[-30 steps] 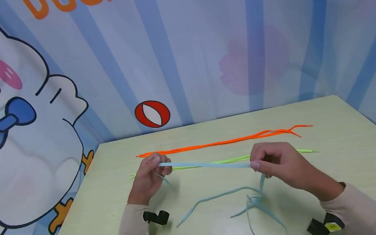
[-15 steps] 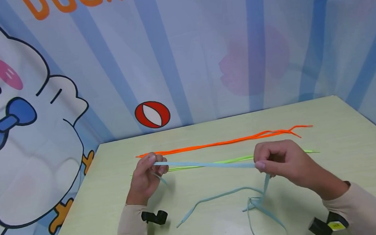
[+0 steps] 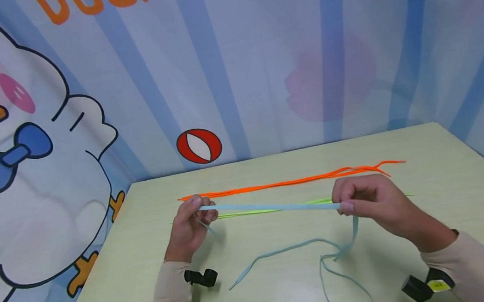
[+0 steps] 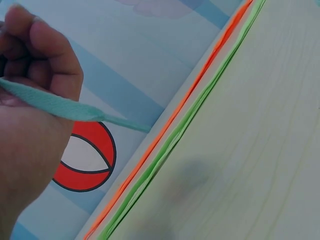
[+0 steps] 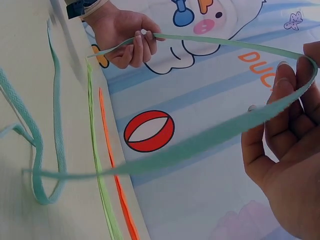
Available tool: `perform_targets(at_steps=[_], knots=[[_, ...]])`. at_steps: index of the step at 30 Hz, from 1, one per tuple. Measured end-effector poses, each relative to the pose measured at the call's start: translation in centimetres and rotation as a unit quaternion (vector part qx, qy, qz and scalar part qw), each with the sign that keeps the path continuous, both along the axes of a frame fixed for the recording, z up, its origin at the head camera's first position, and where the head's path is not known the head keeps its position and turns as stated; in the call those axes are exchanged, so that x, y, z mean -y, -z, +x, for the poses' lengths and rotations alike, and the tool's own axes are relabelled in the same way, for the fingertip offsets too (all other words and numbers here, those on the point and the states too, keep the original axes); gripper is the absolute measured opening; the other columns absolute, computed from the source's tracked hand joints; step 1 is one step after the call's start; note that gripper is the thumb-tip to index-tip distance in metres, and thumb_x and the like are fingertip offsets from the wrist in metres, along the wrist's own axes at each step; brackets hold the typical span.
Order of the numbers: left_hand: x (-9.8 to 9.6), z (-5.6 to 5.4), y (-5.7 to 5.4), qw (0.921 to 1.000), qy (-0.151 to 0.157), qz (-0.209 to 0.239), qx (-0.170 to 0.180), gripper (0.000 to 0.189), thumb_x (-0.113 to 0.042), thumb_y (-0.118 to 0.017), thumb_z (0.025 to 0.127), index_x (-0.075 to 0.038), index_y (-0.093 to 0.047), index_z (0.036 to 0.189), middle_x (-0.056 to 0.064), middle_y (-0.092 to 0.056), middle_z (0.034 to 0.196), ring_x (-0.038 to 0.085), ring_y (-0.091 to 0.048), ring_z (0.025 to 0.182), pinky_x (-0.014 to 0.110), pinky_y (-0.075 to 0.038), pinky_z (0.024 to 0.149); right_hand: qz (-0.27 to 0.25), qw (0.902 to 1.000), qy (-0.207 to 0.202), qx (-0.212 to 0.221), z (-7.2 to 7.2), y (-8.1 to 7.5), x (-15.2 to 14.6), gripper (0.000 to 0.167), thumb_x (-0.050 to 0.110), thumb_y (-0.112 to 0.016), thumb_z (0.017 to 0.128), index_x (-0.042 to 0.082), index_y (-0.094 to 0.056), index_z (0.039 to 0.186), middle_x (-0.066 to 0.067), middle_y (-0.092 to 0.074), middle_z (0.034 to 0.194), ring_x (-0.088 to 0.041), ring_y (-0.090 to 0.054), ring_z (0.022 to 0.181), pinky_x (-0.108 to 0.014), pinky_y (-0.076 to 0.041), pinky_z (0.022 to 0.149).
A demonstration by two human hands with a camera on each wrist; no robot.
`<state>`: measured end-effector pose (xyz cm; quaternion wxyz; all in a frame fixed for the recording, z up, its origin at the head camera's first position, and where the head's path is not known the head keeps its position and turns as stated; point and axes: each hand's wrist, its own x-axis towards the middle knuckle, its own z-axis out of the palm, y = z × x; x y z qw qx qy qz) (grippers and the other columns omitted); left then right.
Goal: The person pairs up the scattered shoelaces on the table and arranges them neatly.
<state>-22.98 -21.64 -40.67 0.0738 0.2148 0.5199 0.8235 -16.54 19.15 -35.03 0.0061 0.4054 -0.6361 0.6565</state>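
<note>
A flat light-blue shoelace (image 3: 271,207) stretches nearly level between both hands, above the table. My left hand (image 3: 190,229) pinches it with thumb and curled fingers, and a short tail with a tip dangles below. On the other side my right hand (image 3: 374,202) grips the lace between thumb and forefinger. From there it drops to the tabletop, where the rest lies in a loose bend and loop. In the right wrist view the lace (image 5: 215,132) runs over the right fingers and down to the table. The left wrist view shows it crossing the left palm (image 4: 35,135).
Behind the hands, an orange shoelace bundle (image 3: 265,186) lies across the pale wooden table (image 3: 185,300). A lime-green shoelace bundle (image 3: 246,213) lies parallel, nearer, partly hidden by the hands. A printed cartoon backdrop (image 3: 258,75) stands along the table's back edge.
My right hand has moved to the right and slightly up, lengthening the span of lace between the hands. The slack on the table has been drawn along, and its small tangle has loosened.
</note>
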Motion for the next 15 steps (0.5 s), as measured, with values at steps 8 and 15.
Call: perform_targets(at_steps=[8,15], knots=[[0.2,0.6,0.0,0.9996,-0.025,-0.012,0.007,0.037,-0.017,-0.042,0.105,-0.012,-0.045,0.068,0.003,-0.048,0.075,0.018,-0.042,0.068,0.033,-0.038,0.071,-0.003,0.9999,0.009,0.005,-0.1,0.1,-0.3,0.027,-0.018,-0.047,0.091,0.004,-0.061,0.086,-0.008,-0.060,0.085,-0.022,-0.057,0.077,-0.032,-0.050,0.068],[1.1,1.5,0.2,0.9994,-0.025,-0.025,0.005,0.037,-0.015,-0.038,0.107,-0.012,-0.047,0.071,0.003,-0.045,0.074,0.018,-0.041,0.069,0.035,-0.035,0.072,0.009,0.9995,0.028,0.006,-0.1,0.8,-0.8,0.026,-0.017,-0.047,0.093,0.004,-0.060,0.085,-0.009,-0.060,0.081,-0.023,-0.056,0.071,-0.033,-0.050,0.066]])
